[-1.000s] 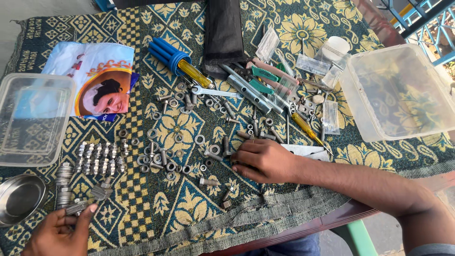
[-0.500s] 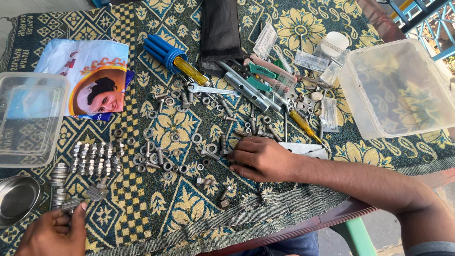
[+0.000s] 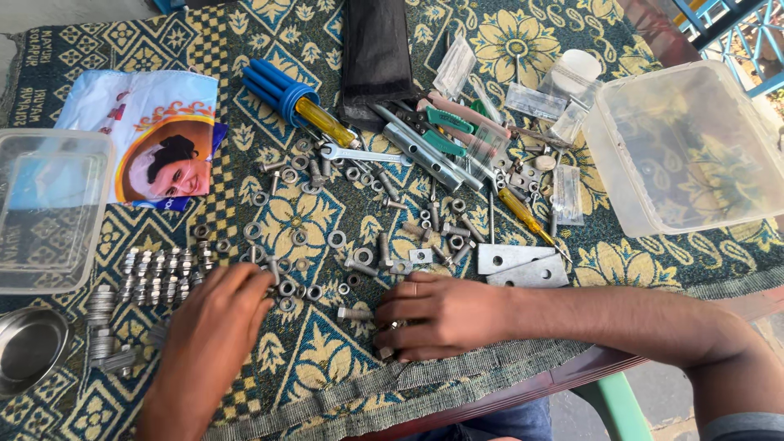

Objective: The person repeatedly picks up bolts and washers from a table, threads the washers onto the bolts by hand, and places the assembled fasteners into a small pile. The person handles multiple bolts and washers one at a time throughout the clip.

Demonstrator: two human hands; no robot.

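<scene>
Left hand [image 3: 214, 322]: palm down on the patterned cloth [image 3: 310, 359], fingers loosely spread and holding nothing, fingertips touching the loose nuts and washers [image 3: 286, 287] near the middle of the desk.
Right hand [image 3: 441, 314]: lies on its side on the cloth, fingers curled over small hardware; whether it grips anything I cannot tell. A short bolt [image 3: 353, 313] lies just beside its fingertips.
Row of bolts [image 3: 159, 273]: lined up side by side, just left of the left hand.
Stacked nuts [image 3: 102, 327]: near the steel bowl [image 3: 28, 351] at the left edge.
Clear box, left [image 3: 49, 212]: sits beside a printed plastic bag [image 3: 151, 135].
Clear box, right [image 3: 694, 147]: well apart from both hands, at the far right.
Metal plates [image 3: 523, 265]: two flat pieces just above the right forearm.
Tools: blue-handled screwdrivers [image 3: 286, 94], a spanner [image 3: 363, 155] and green-handled pliers [image 3: 441, 131] lie beyond the scattered hardware, below a black pouch [image 3: 376, 49].
</scene>
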